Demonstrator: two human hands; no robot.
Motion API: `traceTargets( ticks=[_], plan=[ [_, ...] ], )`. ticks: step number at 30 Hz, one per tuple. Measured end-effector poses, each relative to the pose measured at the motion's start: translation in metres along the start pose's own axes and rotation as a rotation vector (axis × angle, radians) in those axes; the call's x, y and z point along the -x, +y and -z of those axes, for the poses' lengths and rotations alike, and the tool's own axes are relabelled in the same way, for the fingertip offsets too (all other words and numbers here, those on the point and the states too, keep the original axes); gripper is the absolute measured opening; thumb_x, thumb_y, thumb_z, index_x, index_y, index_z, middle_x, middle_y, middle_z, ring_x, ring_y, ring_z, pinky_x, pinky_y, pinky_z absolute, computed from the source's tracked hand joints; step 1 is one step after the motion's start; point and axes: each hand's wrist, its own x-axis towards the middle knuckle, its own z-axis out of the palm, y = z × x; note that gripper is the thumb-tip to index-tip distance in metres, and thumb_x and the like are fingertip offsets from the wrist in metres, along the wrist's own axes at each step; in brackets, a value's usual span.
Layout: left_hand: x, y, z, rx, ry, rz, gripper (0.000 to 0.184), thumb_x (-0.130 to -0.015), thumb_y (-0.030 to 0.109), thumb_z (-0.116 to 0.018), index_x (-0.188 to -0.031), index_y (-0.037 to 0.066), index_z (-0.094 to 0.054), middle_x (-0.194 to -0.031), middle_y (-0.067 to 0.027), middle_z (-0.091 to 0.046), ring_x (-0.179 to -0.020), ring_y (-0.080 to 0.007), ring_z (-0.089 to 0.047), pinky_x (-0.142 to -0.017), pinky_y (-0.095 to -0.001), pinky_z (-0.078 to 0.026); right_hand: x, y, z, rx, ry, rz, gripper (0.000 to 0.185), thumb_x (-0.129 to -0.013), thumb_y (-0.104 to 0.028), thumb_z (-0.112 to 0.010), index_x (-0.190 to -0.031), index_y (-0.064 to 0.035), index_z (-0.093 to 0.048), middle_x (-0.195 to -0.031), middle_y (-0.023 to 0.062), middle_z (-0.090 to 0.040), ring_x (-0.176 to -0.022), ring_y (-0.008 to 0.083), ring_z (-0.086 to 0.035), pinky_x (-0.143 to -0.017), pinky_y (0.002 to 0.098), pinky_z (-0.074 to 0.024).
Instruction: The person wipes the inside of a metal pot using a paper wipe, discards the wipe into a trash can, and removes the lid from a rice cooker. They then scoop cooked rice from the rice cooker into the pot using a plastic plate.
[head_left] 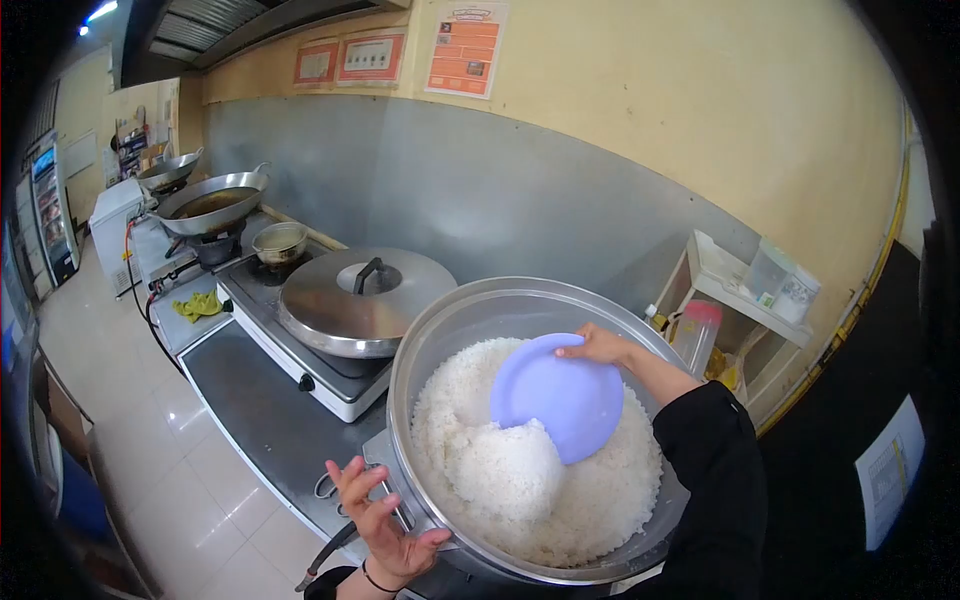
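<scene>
A wide metal pot [402, 420] holds a large mass of cooked white rice [500, 475]. My right hand [602, 346] grips the rim of a lavender plastic plate [556, 392], thumb on its face. The plate is tilted inside the pot, its lower edge against a mound of rice; whether rice lies behind it is hidden. My left hand [385, 525] is beside the pot's near left side, palm up with fingers spread, close to the metal side handle. Nothing is in it.
Left of the pot, a big domed lid [370, 290] rests on a gas stove [300, 370]. Beyond stand a small pot [280, 242] and a wok [212, 205] of dark liquid. A yellow-green cloth [197, 306] lies by the stove. A white shelf [745, 290] with containers is at right.
</scene>
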Motion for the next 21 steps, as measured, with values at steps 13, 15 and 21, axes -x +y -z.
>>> traceTargets(
  ticks=[13,15,21],
  plan=[
    [0.005,-0.007,0.000,0.072,-0.015,-0.048,0.045,-0.069,0.046,-0.056,-0.099,0.017,-0.038,-0.100,-0.0104,-0.041,-0.109,-0.0277,-0.030,-0.094,-0.0528,-0.001,0.009,-0.052,-0.070,-0.046,-0.400,-0.066,0.041,-0.073,-0.037,-0.057,-0.086,0.0017,-0.060,-0.075,0.0107,-0.060,-0.069,0.0150,-0.055,-0.065,0.0258,-0.0435],
    [0.004,-0.007,0.001,0.067,-0.026,-0.056,0.046,-0.069,0.046,-0.056,-0.099,0.017,-0.038,-0.101,-0.0108,-0.040,-0.110,-0.0281,-0.029,-0.094,-0.0528,-0.001,0.012,-0.054,-0.076,-0.057,-0.409,-0.074,0.042,-0.074,-0.038,-0.056,-0.086,0.0015,-0.060,-0.074,0.0104,-0.060,-0.068,0.0149,-0.055,-0.065,0.0255,-0.0435],
    [0.003,-0.011,0.005,0.019,-0.082,-0.128,0.051,-0.073,0.046,-0.049,-0.110,0.015,-0.032,-0.112,-0.0144,-0.035,-0.113,-0.0330,-0.026,-0.096,-0.0492,-0.008,0.044,-0.056,-0.084,-0.150,-0.399,-0.217,0.045,-0.074,-0.041,-0.055,-0.087,0.0023,-0.059,-0.076,0.0107,-0.059,-0.072,0.0153,-0.055,-0.066,0.0262,-0.0434]
  ],
)
